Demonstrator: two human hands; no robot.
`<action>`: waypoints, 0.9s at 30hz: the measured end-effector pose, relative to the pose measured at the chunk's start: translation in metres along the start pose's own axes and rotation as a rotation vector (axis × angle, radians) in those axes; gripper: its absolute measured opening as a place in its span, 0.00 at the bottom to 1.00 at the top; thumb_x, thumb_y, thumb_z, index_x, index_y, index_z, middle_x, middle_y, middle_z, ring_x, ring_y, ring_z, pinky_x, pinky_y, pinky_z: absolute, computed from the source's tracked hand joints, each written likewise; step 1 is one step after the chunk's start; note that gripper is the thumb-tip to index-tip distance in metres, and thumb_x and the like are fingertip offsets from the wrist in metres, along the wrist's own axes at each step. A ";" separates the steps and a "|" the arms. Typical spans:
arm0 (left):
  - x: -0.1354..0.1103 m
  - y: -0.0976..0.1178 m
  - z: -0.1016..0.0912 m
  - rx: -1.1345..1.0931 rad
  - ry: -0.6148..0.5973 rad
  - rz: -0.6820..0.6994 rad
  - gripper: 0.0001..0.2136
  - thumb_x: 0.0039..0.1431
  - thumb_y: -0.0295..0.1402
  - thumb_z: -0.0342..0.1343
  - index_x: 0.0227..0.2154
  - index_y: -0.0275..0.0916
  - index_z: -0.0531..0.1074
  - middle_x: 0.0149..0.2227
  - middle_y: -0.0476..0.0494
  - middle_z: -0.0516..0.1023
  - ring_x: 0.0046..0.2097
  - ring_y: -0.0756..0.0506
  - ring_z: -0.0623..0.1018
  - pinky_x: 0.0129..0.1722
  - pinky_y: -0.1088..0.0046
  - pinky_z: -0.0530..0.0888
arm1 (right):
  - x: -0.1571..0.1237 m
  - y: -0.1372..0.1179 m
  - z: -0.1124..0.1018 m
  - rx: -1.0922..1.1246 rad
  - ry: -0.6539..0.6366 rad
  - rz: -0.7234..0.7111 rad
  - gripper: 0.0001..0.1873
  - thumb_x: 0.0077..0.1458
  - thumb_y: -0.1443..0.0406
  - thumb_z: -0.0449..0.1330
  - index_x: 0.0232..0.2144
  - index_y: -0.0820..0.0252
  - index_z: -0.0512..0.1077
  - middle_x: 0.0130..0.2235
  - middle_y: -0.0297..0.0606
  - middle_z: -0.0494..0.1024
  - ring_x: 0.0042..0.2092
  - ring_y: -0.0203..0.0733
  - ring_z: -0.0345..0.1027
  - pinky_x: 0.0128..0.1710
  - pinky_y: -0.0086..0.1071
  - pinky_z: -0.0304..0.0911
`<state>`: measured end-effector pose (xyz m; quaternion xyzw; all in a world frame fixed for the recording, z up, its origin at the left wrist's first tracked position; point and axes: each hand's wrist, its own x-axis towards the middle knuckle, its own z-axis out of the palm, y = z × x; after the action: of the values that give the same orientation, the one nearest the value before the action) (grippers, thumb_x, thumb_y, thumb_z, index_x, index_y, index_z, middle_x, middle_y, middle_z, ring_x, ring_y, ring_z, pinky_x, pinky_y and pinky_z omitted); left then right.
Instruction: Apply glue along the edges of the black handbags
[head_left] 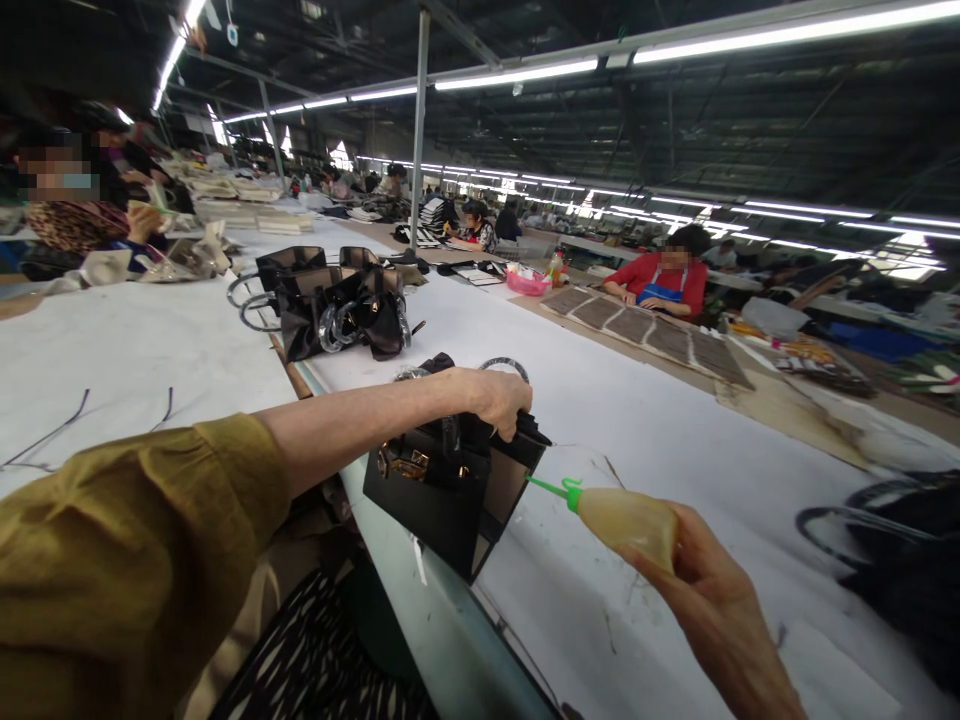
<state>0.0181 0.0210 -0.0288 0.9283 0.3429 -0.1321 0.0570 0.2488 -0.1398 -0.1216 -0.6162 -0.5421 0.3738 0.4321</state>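
Observation:
My left hand is closed over the top edge of a small black handbag with a gold clasp, which stands on the white table. My right hand grips a soft squeeze bottle of yellowish liquid. Its green nozzle points left at the bag's side, just short of touching it. My left arm wears an olive sleeve.
Several more black handbags with wrapped handles stand farther back on the table. Another dark bag lies at the right edge. A person in red works at brown panels across the aisle; other workers sit at the left and behind.

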 end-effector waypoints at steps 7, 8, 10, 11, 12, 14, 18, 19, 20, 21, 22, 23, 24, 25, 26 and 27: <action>-0.004 0.006 0.001 0.025 0.028 -0.008 0.16 0.42 0.34 0.57 0.37 0.35 0.74 0.36 0.39 0.76 0.35 0.42 0.75 0.27 0.72 0.68 | -0.004 0.009 0.006 -0.024 -0.066 0.008 0.25 0.46 0.53 0.64 0.44 0.55 0.65 0.35 0.34 0.76 0.36 0.50 0.70 0.31 0.33 0.66; -0.004 0.006 0.002 0.027 0.030 -0.004 0.16 0.42 0.34 0.57 0.37 0.35 0.74 0.37 0.39 0.76 0.35 0.42 0.75 0.27 0.72 0.68 | -0.005 0.008 0.007 -0.039 -0.071 0.012 0.24 0.46 0.53 0.63 0.44 0.56 0.65 0.34 0.35 0.76 0.35 0.50 0.70 0.30 0.33 0.66; -0.004 0.007 0.002 0.032 0.030 -0.002 0.16 0.42 0.35 0.58 0.37 0.36 0.74 0.37 0.40 0.76 0.35 0.43 0.75 0.26 0.73 0.68 | -0.006 0.007 0.009 -0.061 -0.078 0.015 0.24 0.46 0.53 0.63 0.43 0.56 0.65 0.34 0.35 0.76 0.34 0.49 0.69 0.30 0.33 0.65; -0.005 0.007 0.002 0.036 0.030 -0.004 0.16 0.42 0.35 0.58 0.37 0.36 0.74 0.36 0.40 0.76 0.34 0.43 0.75 0.26 0.74 0.67 | -0.007 0.007 0.010 -0.067 -0.082 0.010 0.24 0.46 0.53 0.63 0.43 0.56 0.65 0.34 0.34 0.76 0.34 0.48 0.69 0.30 0.32 0.65; -0.005 0.008 0.002 0.042 0.029 -0.007 0.16 0.42 0.35 0.57 0.36 0.36 0.74 0.36 0.40 0.76 0.34 0.43 0.74 0.25 0.74 0.67 | -0.007 0.008 0.010 -0.071 -0.081 -0.001 0.24 0.46 0.53 0.63 0.43 0.55 0.65 0.33 0.34 0.76 0.34 0.47 0.69 0.30 0.32 0.65; -0.006 0.009 0.001 0.052 0.032 -0.011 0.15 0.42 0.35 0.57 0.36 0.36 0.74 0.36 0.41 0.76 0.34 0.43 0.74 0.25 0.74 0.66 | -0.008 0.010 0.012 -0.096 -0.077 -0.020 0.23 0.46 0.53 0.63 0.42 0.55 0.65 0.33 0.33 0.76 0.33 0.46 0.69 0.30 0.31 0.64; -0.008 0.011 0.000 0.065 0.029 -0.012 0.14 0.43 0.35 0.57 0.35 0.37 0.74 0.37 0.41 0.76 0.35 0.44 0.74 0.25 0.75 0.66 | -0.010 0.017 0.016 -0.189 -0.064 -0.023 0.22 0.46 0.53 0.62 0.42 0.55 0.66 0.31 0.32 0.75 0.32 0.45 0.68 0.29 0.30 0.63; -0.009 0.012 0.001 0.069 0.025 -0.013 0.15 0.43 0.35 0.57 0.36 0.37 0.74 0.37 0.41 0.76 0.35 0.44 0.74 0.25 0.75 0.66 | -0.011 0.019 0.017 -0.197 -0.068 -0.021 0.21 0.46 0.53 0.62 0.42 0.55 0.65 0.31 0.31 0.75 0.31 0.45 0.68 0.29 0.30 0.63; -0.009 0.012 0.001 0.072 0.023 -0.013 0.15 0.43 0.35 0.57 0.36 0.36 0.74 0.37 0.41 0.76 0.35 0.44 0.74 0.24 0.75 0.66 | -0.012 0.020 0.018 -0.195 -0.071 -0.021 0.21 0.46 0.54 0.62 0.41 0.55 0.65 0.30 0.31 0.75 0.31 0.45 0.68 0.28 0.30 0.63; -0.009 0.013 0.001 0.076 0.021 -0.015 0.15 0.43 0.35 0.57 0.36 0.36 0.74 0.37 0.41 0.76 0.34 0.44 0.74 0.24 0.75 0.66 | -0.014 0.021 0.020 -0.187 -0.071 -0.022 0.21 0.46 0.54 0.62 0.41 0.55 0.66 0.30 0.31 0.74 0.31 0.45 0.68 0.28 0.30 0.62; -0.010 0.014 0.001 0.079 0.018 -0.017 0.15 0.43 0.34 0.57 0.36 0.36 0.74 0.37 0.40 0.76 0.34 0.44 0.74 0.24 0.75 0.66 | -0.015 0.022 0.021 -0.177 -0.074 -0.022 0.21 0.46 0.54 0.61 0.41 0.55 0.66 0.30 0.31 0.74 0.31 0.45 0.68 0.27 0.30 0.62; -0.010 0.015 0.001 0.081 0.018 -0.017 0.15 0.43 0.34 0.57 0.36 0.36 0.74 0.37 0.40 0.76 0.35 0.43 0.74 0.24 0.74 0.66 | -0.016 0.022 0.023 -0.170 -0.078 -0.022 0.20 0.46 0.54 0.61 0.41 0.55 0.66 0.30 0.31 0.75 0.32 0.46 0.68 0.27 0.30 0.62; -0.011 0.016 0.000 0.083 0.018 -0.017 0.15 0.43 0.34 0.57 0.37 0.35 0.74 0.37 0.40 0.75 0.35 0.43 0.75 0.24 0.74 0.67 | -0.016 0.022 0.024 -0.169 -0.081 -0.021 0.20 0.46 0.54 0.61 0.40 0.55 0.66 0.31 0.31 0.75 0.32 0.46 0.68 0.28 0.29 0.63; -0.012 0.017 0.000 0.085 0.017 -0.016 0.15 0.43 0.34 0.57 0.37 0.35 0.74 0.38 0.39 0.75 0.36 0.43 0.75 0.25 0.74 0.67 | -0.017 0.022 0.024 -0.173 -0.087 -0.018 0.20 0.46 0.54 0.61 0.41 0.55 0.66 0.32 0.31 0.75 0.33 0.46 0.68 0.28 0.29 0.63; -0.014 0.018 0.000 0.086 0.016 -0.015 0.15 0.44 0.34 0.57 0.37 0.34 0.74 0.38 0.39 0.75 0.36 0.43 0.75 0.27 0.74 0.68 | -0.018 0.022 0.025 -0.180 -0.091 -0.012 0.20 0.46 0.54 0.61 0.41 0.55 0.66 0.32 0.31 0.75 0.33 0.46 0.69 0.29 0.29 0.63; -0.015 0.019 0.000 0.087 0.014 -0.015 0.15 0.44 0.34 0.57 0.37 0.34 0.74 0.38 0.39 0.75 0.37 0.42 0.75 0.28 0.73 0.69 | -0.018 0.022 0.025 -0.188 -0.096 -0.005 0.20 0.46 0.54 0.61 0.41 0.54 0.66 0.32 0.31 0.76 0.33 0.45 0.69 0.30 0.29 0.63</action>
<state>0.0200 -0.0028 -0.0241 0.9282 0.3439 -0.1410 0.0130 0.2301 -0.1557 -0.1510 -0.6342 -0.5964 0.3493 0.3466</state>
